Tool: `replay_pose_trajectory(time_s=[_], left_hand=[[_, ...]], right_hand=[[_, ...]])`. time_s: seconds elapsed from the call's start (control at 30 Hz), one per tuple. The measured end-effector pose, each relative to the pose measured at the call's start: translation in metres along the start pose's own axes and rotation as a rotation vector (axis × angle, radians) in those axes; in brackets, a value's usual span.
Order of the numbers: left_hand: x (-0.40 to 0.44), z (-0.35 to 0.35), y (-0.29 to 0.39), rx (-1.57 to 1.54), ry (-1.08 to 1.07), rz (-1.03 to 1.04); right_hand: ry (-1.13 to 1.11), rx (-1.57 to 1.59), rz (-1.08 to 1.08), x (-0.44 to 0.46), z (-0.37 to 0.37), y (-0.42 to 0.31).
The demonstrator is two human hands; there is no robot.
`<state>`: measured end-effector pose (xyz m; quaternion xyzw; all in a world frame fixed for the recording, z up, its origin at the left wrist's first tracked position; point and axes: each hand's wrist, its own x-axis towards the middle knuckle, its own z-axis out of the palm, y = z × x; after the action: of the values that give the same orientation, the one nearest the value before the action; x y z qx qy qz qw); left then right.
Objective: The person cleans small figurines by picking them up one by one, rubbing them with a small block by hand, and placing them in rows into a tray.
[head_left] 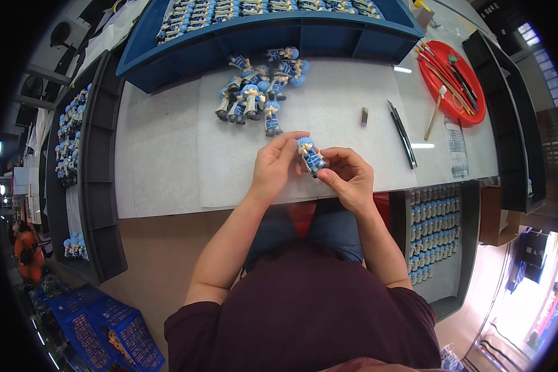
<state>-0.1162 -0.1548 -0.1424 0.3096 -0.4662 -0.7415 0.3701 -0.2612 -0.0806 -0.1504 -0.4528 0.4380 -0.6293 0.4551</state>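
Between my two hands, over the front part of the white table sheet, is a small painted figurine (312,156) with blue hair and a blue outfit with white lines. My left hand (276,162) holds it near the head, fingers closed about its upper left side. My right hand (348,177) grips it at the lower right, thumb and fingers at its legs. Just beyond my left hand another figurine (272,118) lies on the sheet, beside a loose pile of similar figurines (252,96). Parts of the held figurine are hidden by my fingers.
A blue tray (279,34) of figurines stands at the back. Right lie a small dark block (364,116), black pens (402,133), and a red dish (437,62) with brushes. Dark crates with figurines flank the table: left crate (105,167), lower right crate (471,248).
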Motion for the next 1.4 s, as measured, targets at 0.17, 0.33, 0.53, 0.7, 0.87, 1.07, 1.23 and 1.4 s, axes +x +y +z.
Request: replay_pose_trajectory(time_s=[0.17, 0.33, 0.53, 0.7, 0.87, 1.07, 1.23, 1.4], left_hand=[[0.001, -0.001, -0.003, -0.028, 0.021, 0.027], [-0.001, -0.001, -0.003, -0.050, 0.050, 0.033], [-0.001, -0.002, -0.004, -0.056, 0.071, 0.035], [-0.001, -0.002, -0.002, -0.078, 0.050, 0.050], [-0.002, -0.002, -0.006, -0.032, 0.081, 0.103], [-0.002, -0.005, -0.008, -0.068, 0.043, 0.144], [-0.003, -0.006, -0.006, -0.081, 0.039, 0.130], [-0.002, -0.006, -0.006, -0.090, 0.023, 0.144]], right_hand=[[0.000, 0.021, 0.016, 0.000, 0.002, -0.006], [-0.013, 0.051, 0.092, -0.001, -0.003, -0.004], [-0.011, 0.058, 0.102, 0.001, -0.003, -0.005], [0.052, 0.040, 0.124, 0.001, 0.001, -0.007], [0.051, -0.055, -0.088, 0.003, -0.002, 0.004], [0.079, -0.085, -0.099, 0.003, -0.003, 0.005], [0.081, -0.048, -0.038, 0.002, -0.003, 0.000], [0.100, 0.013, 0.004, 0.001, -0.002, -0.002]])
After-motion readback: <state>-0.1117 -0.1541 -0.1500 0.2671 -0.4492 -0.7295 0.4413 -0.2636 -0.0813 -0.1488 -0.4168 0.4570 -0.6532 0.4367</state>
